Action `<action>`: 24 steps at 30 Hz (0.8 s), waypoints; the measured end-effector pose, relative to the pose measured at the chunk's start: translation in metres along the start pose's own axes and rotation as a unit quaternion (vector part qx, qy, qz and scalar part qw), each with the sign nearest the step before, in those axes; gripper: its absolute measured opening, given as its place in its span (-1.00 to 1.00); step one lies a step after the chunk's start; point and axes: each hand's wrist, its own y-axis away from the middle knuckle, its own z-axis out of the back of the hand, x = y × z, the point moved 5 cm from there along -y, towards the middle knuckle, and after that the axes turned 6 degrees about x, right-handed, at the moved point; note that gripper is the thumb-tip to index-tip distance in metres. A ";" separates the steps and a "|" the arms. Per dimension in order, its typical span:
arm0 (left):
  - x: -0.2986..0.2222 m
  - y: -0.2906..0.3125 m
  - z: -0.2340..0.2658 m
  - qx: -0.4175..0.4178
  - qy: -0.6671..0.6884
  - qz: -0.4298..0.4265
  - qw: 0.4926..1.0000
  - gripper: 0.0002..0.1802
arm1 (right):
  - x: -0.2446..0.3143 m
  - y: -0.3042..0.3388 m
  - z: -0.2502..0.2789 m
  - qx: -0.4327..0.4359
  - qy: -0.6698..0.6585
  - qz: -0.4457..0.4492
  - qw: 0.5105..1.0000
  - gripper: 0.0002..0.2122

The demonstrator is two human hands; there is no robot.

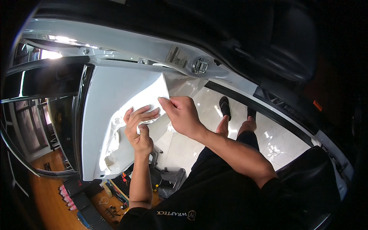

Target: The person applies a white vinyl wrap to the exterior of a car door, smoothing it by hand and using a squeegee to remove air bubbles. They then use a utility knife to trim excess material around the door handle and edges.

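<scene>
A glossy white sheet of film hangs against the pale car door, its lower part crumpled and wavy. My right hand is closed, with thumb and fingers pinching the film's right edge. My left hand lies against the front of the film, left of the right hand. Its fingers are extended and the thumb stands apart, so it is open. Whatever the film covers behind my hands is hidden.
The car's pillar with a label and a metal door striker runs along the top. A black sill strip crosses at right. Below left, a bench carries tools, near a dark grey plastic stand on the tiled floor.
</scene>
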 end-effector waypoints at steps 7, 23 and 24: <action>0.000 0.000 0.005 0.022 0.017 0.000 1.000 -0.25 | 0.002 0.026 -0.006 0.008 -0.013 -0.063 0.998 -0.57; -0.002 0.012 0.002 -0.060 0.048 0.005 0.997 -0.24 | -0.022 -0.060 0.003 0.155 -0.141 -0.169 0.963 -0.50; -0.001 0.012 0.000 -0.068 0.041 0.004 0.997 -0.24 | -0.026 -0.059 0.001 0.122 -0.155 -0.129 0.972 -0.52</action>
